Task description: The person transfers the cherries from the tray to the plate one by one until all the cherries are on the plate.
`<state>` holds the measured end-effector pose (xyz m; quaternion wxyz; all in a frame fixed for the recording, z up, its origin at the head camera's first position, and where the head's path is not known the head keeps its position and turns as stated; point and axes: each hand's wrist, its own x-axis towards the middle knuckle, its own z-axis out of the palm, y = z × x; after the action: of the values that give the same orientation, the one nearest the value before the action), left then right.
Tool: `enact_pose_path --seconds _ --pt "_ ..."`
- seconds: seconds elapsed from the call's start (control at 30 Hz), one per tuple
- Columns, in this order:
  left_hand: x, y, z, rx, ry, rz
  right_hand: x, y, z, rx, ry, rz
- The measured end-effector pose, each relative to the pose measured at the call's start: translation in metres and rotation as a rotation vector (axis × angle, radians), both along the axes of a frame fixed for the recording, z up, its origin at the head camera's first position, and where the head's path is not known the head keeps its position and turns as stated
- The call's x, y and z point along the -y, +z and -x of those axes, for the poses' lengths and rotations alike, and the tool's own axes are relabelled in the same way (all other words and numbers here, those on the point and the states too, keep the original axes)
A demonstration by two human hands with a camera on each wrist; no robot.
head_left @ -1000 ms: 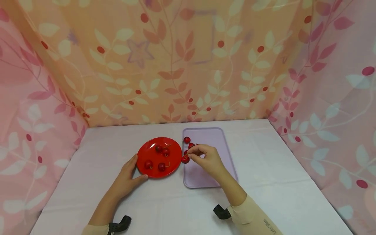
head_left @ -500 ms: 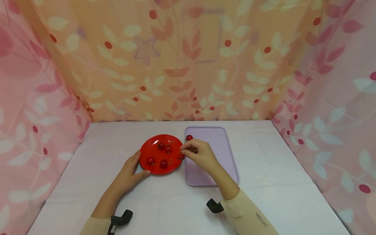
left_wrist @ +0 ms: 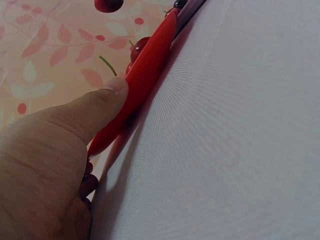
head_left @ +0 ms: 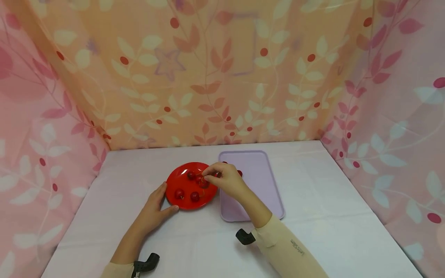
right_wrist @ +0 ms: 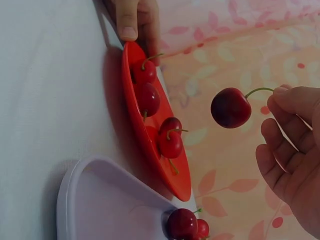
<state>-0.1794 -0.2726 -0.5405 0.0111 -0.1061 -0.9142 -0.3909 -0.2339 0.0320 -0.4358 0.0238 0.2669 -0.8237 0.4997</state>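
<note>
My right hand [head_left: 227, 179] is above the right part of a red plate [head_left: 176, 178], pinching the green stem of a dark red cherry [right_wrist: 231, 107] between thumb and fingertips. The cherry hangs in the air, clear of the plate in the right wrist view. Several cherries with stems, among them one cherry [head_left: 179, 194] at the left, lie on the plate. My left hand [head_left: 153, 212] grips the plate's left rim, its thumb on the near edge in the left wrist view. A lilac tray [head_left: 253, 193] has more cherries [right_wrist: 182, 224], partly hidden behind my right hand in the head view.
The tray stands just right of the plate, their edges close together. A white cloth [head_left: 320, 193] covers the table. Patterned curtains [head_left: 208, 77] enclose the back and both sides.
My right hand has carried the cherry by its stem leftward from the tray's left edge to over the plate. My left hand has stayed at the plate's rim.
</note>
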Motion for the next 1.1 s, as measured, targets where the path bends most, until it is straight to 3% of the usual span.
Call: enact_pose_path --seconds 0.37,0.83,1.1 --pt "0.0 0.0 -0.001 -0.003 -0.001 -0.005 0.024 -0.008 0.015 0.015 0.021 -0.073" --pt "-0.003 0.003 0.001 -0.017 -0.008 -0.001 0.042 -0.011 0.034 -0.068 0.058 -0.267" --pt "-0.001 0.003 -0.003 -0.017 -0.001 0.002 0.054 -0.021 0.036 -0.041 0.095 -0.339"
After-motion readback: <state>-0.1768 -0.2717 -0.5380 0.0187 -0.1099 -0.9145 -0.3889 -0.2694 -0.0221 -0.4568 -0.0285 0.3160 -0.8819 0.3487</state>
